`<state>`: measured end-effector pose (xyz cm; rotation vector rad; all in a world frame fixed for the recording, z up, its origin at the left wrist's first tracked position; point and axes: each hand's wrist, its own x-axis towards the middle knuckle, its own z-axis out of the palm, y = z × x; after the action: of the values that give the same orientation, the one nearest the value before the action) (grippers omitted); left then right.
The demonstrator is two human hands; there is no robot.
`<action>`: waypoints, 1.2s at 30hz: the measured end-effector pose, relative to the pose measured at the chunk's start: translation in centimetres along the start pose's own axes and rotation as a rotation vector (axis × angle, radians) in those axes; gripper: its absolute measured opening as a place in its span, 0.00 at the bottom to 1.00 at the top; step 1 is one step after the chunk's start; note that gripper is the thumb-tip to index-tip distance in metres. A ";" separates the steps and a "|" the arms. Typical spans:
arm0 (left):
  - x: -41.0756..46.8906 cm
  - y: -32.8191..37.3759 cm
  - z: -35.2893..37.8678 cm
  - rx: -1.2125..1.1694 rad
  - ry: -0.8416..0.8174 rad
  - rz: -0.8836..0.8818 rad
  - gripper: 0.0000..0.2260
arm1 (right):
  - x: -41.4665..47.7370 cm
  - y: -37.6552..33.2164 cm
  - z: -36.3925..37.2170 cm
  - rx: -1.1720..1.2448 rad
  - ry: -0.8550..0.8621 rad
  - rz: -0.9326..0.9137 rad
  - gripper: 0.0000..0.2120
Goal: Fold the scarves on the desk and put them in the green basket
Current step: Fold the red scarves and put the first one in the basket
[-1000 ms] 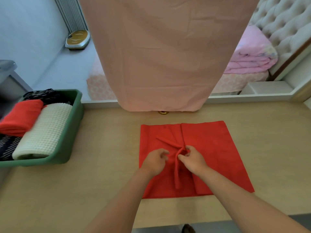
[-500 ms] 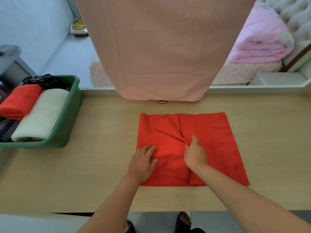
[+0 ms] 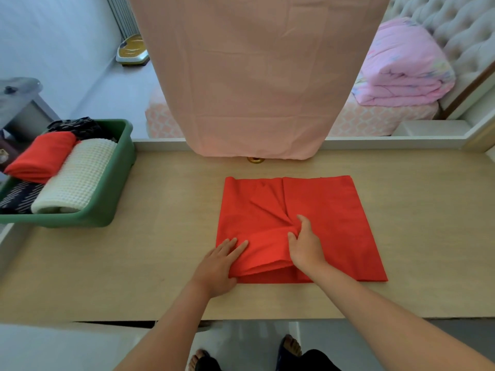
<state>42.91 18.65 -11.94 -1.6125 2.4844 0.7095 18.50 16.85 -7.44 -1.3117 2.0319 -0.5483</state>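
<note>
1. Looking down, I see the flat red cloth scarf (image 3: 321, 210) lying mid-worktop (image 3: 160, 250), partly folded.
2. My left hand (image 3: 218, 266) rests at its near left corner, fingers (image 3: 235, 246) spread flat, gripping nothing.
3. My right hand (image 3: 305, 245) pinches a raised crease, fingers closed on the scarf.
4. A green plastic basket (image 3: 117, 188) sits far left, holding rolled scarves.

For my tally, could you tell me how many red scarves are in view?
2: one red scarf lies on the desk under both hands, one rolled red scarf sits in the green basket. Others may be hidden.
</note>
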 end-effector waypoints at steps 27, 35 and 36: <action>10.7 -1.5 -2.5 0.104 0.080 -0.110 0.34 | 12.0 -3.5 1.3 -0.525 0.135 -0.206 0.09; 15.9 -2.0 -6.2 0.217 0.359 -0.165 0.20 | 15.9 -2.6 0.7 -0.381 0.021 0.009 0.17; 17.0 -2.2 -6.6 0.202 0.382 -0.158 0.16 | 16.2 -2.8 0.7 -0.334 0.032 0.021 0.17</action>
<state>38.55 0.85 -12.31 -1.9880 2.5228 0.1317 16.12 0.89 -10.87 -1.4757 2.2302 -0.2261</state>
